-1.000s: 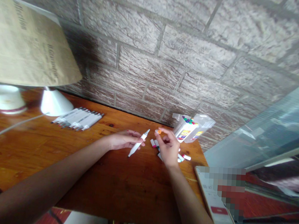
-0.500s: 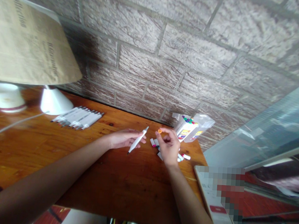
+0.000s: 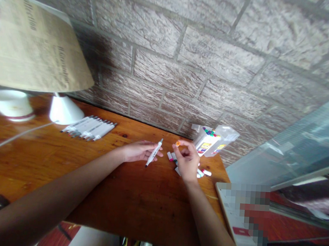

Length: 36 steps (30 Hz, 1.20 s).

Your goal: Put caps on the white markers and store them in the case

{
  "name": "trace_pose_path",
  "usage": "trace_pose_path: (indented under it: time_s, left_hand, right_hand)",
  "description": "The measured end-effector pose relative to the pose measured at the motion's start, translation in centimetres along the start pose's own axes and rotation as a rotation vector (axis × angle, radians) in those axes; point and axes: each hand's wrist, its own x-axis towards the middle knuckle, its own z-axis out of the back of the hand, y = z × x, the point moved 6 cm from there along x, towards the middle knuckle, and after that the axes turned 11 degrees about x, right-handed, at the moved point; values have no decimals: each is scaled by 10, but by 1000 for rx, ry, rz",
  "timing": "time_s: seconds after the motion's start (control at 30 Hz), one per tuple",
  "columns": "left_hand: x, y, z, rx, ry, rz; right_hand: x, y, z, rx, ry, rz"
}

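My left hand (image 3: 138,151) grips a white marker (image 3: 154,152) with its cap off, tip pointing up and away from me. My right hand (image 3: 186,159) pinches a small orange marker cap (image 3: 177,143) between thumb and fingertips, a short gap to the right of the marker's tip. Both hands hover just above the wooden table (image 3: 99,186). Several loose markers with coloured caps (image 3: 203,172) lie under and beside my right hand, partly hidden by it.
A row of several white markers (image 3: 89,128) lies at the back left near a white lamp base (image 3: 65,110) with a paper shade (image 3: 32,52). A clear marker box (image 3: 214,141) leans by the brick wall. A pad (image 3: 236,220) sits at the right table edge.
The marker in my left hand has tilted more upright and moved slightly toward the cap. My right hand stays in place with the orange cap.
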Motion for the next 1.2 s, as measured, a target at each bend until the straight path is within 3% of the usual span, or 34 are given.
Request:
trace_pose_path:
  time_s: [0.4, 0.63, 0.7, 0.87, 1.0, 1.2]
  left_hand:
    - [0, 1, -1, -34, -6, 18]
    - [-2, -5, -1, -133, -54, -46]
    - [-3, -9, 1, -192, -82, -80]
    - [-6, -20, 7, -303, -161, -170]
    - [-6, -21, 9, -350, -205, -193]
    - [-5, -21, 5, -437, -221, -196]
  right_hand:
    - [0, -6, 0, 18, -3, -17]
    - [-1, -9, -2, 60, -4, -142]
    - [-2, -14, -6, 72, 57, -189]
    - [-12, -28, -24, -90, 375, -263]
    - [-23, -33, -35, -173, 559, -265]
    - [-22, -29, -33, -213, 626, -237]
